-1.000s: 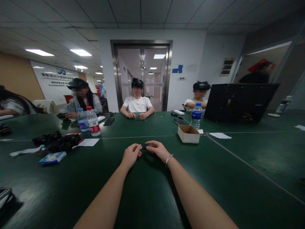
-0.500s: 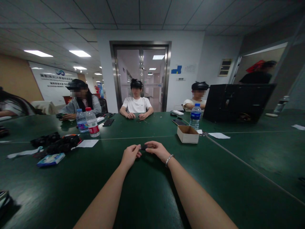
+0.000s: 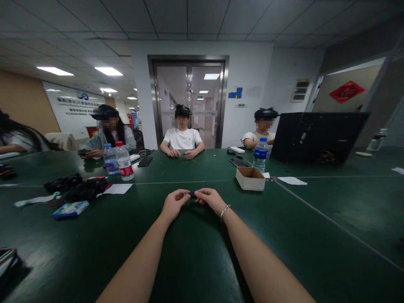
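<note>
Both my arms reach out over a dark green table [image 3: 195, 252]. My left hand [image 3: 173, 204] and my right hand [image 3: 211, 199] meet at the middle, fingers pinched on a small dark object [image 3: 191, 195] held between them just above the tabletop. What the object is I cannot make out. A silver bracelet [image 3: 224, 211] sits on my right wrist.
An open cardboard box [image 3: 250, 178] and a water bottle [image 3: 260, 155] stand to the right, behind them a black laptop [image 3: 317, 136]. Two bottles [image 3: 120, 160], black gear [image 3: 80, 188] and a blue packet [image 3: 70, 209] lie left. Three people sit across the table.
My hands stay together on the small object, with only slight finger shifts. The person in the doorway at the far right has gone from view.
</note>
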Motion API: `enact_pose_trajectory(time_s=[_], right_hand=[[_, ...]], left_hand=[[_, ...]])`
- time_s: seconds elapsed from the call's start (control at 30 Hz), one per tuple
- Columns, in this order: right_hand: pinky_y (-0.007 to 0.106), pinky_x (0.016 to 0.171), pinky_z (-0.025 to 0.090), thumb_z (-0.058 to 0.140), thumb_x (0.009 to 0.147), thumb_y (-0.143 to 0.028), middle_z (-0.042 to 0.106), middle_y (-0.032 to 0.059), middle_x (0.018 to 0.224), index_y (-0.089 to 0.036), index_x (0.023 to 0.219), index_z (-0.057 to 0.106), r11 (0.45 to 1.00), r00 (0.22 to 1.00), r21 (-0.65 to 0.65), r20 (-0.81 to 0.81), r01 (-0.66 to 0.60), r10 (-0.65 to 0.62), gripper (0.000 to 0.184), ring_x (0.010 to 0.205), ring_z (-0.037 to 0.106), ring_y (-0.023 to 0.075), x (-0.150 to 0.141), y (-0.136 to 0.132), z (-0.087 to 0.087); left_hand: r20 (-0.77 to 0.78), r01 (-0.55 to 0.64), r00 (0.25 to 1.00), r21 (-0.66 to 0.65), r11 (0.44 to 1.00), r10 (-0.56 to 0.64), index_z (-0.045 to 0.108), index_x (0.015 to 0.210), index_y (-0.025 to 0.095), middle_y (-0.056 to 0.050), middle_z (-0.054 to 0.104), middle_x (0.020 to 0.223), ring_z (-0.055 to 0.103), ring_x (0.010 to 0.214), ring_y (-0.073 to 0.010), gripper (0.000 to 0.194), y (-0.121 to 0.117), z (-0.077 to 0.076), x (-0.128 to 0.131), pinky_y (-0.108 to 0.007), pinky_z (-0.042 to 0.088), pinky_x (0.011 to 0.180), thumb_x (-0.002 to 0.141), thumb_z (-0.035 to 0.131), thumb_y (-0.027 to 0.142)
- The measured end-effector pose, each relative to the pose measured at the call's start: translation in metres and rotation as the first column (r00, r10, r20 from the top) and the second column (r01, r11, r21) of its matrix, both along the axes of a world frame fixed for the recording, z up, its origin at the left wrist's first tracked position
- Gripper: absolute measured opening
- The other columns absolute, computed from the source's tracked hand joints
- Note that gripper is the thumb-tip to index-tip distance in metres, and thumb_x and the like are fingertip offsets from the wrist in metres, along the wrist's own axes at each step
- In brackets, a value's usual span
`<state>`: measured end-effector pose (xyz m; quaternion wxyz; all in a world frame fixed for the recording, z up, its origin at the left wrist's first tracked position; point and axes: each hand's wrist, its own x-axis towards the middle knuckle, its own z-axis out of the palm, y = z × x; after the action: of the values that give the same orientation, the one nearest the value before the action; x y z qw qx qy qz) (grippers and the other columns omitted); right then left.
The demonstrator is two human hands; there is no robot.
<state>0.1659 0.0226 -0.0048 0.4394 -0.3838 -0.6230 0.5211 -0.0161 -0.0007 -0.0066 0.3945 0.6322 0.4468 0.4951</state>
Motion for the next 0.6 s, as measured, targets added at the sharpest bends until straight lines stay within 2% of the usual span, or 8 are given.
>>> enact_pose_trajectory(time_s=[0.1, 0.33, 0.6], right_hand=[[0.022, 0.054, 0.039, 0.069, 0.066, -0.047, 0.063, 0.0053, 0.067, -0.010, 0.084, 0.065, 1.000, 1.000, 0.011, 0.010, -0.014, 0.014, 0.042, 0.056, 0.051, 0.0105, 0.0003, 0.0007, -0.0008], [0.024, 0.059, 0.041, 0.076, 0.059, -0.043, 0.064, 0.0044, 0.072, -0.011, 0.091, 0.065, 0.999, 0.999, -0.013, -0.029, -0.033, 0.033, 0.047, 0.059, 0.052, 0.0110, 0.0010, -0.0040, 0.0040], [0.023, 0.057, 0.040, 0.078, 0.055, -0.042, 0.063, 0.0039, 0.071, -0.011, 0.090, 0.065, 0.999, 0.999, -0.024, -0.032, -0.030, 0.030, 0.048, 0.057, 0.051, 0.0103, 0.0001, -0.0052, 0.0064]], left_hand=[[0.006, -0.004, 1.000, 0.003, 1.000, 0.004, 0.064, 0.095, 0.016, -0.008, 0.064, 0.091, 0.059, 0.083, -0.0204, 0.040, 0.0006, 0.0002, -0.0011, -0.028, 0.046, 0.066, 0.066, 0.065, 0.043], [0.012, -0.019, 1.000, -0.078, 0.997, 0.020, 0.064, 0.085, 0.012, -0.006, 0.062, 0.072, 0.057, 0.066, -0.0158, 0.041, -0.0001, 0.0016, -0.0008, -0.026, 0.044, 0.061, 0.068, 0.062, 0.050], [0.016, 0.007, 1.000, -0.057, 0.998, -0.007, 0.064, 0.088, 0.014, -0.007, 0.064, 0.079, 0.059, 0.074, -0.0179, 0.039, -0.0014, 0.0033, -0.0025, -0.028, 0.046, 0.066, 0.067, 0.065, 0.046]])
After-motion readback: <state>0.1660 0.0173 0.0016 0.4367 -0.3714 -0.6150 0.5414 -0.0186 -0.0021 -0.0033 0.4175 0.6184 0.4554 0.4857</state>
